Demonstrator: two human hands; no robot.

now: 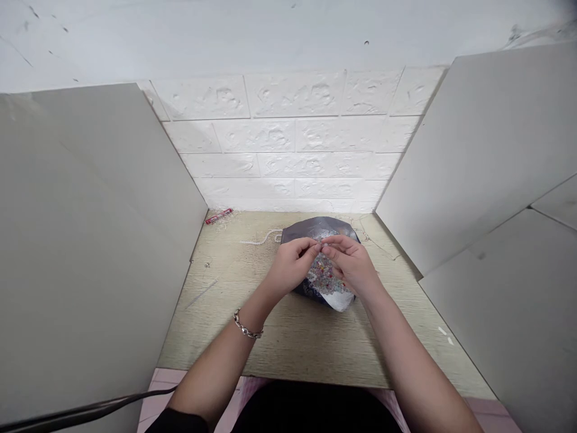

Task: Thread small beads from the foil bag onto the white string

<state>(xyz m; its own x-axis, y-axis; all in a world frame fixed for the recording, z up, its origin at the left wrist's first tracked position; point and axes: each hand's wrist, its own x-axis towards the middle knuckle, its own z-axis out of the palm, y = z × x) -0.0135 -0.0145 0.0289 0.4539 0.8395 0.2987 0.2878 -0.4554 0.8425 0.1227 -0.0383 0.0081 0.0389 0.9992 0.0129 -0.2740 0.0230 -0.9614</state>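
My left hand (295, 261) and my right hand (354, 264) meet fingertip to fingertip in front of me. Thumb and forefinger are pinched on each, and whatever they hold is too small to make out. Right below them, a dark silvery bag (303, 230) lies on the table, opened out. Small multicoloured beads (325, 273) are heaped in it, mostly pale with some red ones. From behind the bag's left side runs a thin white strand (259, 242) that looks beaded.
On the wooden table (252, 355), a red tube-like item (219, 216) lies at the back left among whitish bits. A thin needle-like stick (201, 294) is at the left. Small white pieces (446, 335) lie near the right edge. Grey panels (90, 228) flank both sides; white brick wall behind.
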